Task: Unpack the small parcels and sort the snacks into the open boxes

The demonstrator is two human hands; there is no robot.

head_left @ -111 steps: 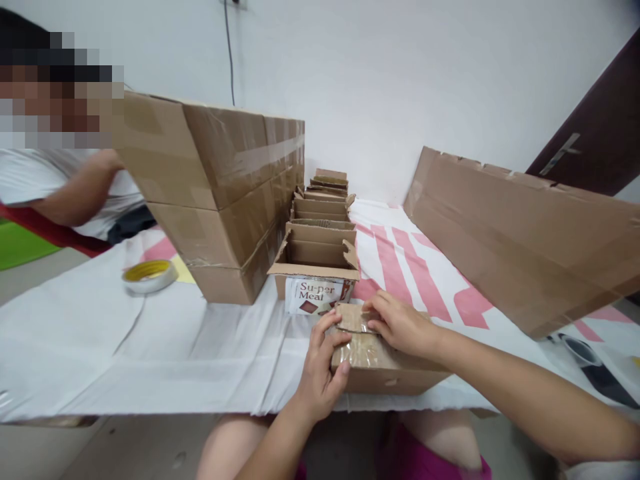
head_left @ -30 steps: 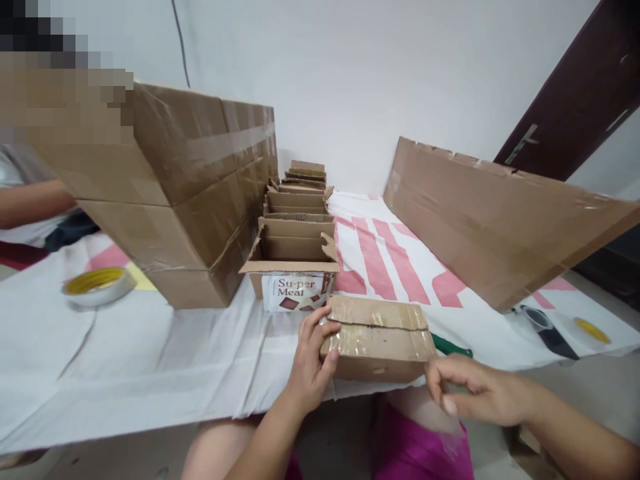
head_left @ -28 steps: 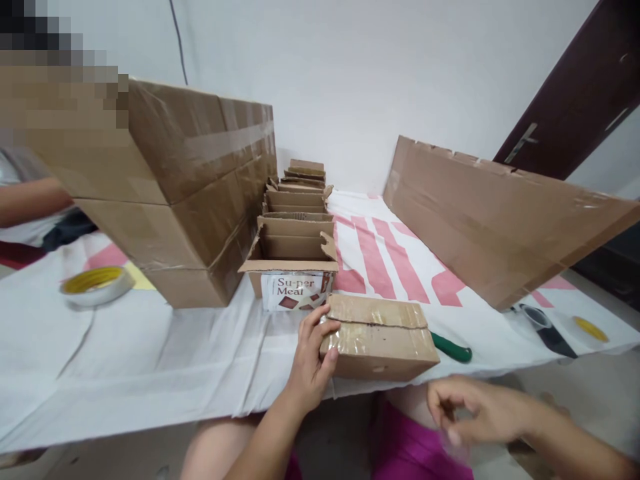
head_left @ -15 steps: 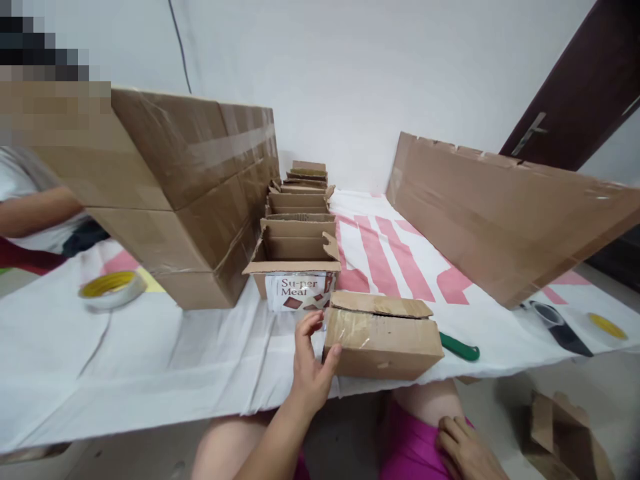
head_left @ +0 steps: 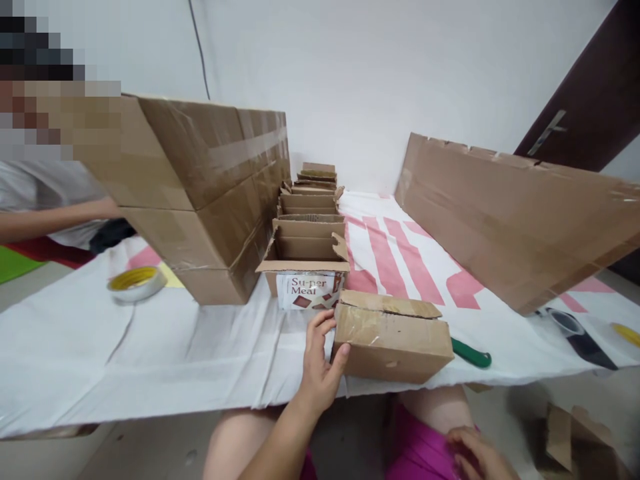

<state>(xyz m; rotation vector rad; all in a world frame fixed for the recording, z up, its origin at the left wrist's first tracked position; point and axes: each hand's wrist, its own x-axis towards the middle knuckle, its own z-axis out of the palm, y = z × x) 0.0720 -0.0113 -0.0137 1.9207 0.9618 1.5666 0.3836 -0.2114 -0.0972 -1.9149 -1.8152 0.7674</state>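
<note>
A taped cardboard box (head_left: pixel 395 337) lies near the front edge of the cloth-covered table, with a raised flap edge along its top. My left hand (head_left: pixel 323 363) grips its left end, thumb against the front corner and fingers around the side. Low at the right, my right hand (head_left: pixel 477 453) hovers by my right thigh, slightly blurred, holding nothing, its fingers loosely bent and apart. Just behind the box stands an open-topped cardboard box (head_left: pixel 305 267) with a "Su-per Meal" label. A green handle (head_left: pixel 471 353) sticks out from beside the taped box's right end.
Stacked sealed cartons (head_left: pixel 200 193) rise at left, beside a row of open boxes (head_left: pixel 313 203). A large cardboard panel (head_left: pixel 500 213) stands at right. A tape roll (head_left: pixel 136 283) and a black tool (head_left: pixel 583 340) lie on the table. Another person's arm (head_left: pixel 60 223) shows at far left.
The view has shifted slightly left. My right hand has lifted and turned from lying on my thigh. My left hand stays on the box. The other person's arm reaches further toward the cartons.
</note>
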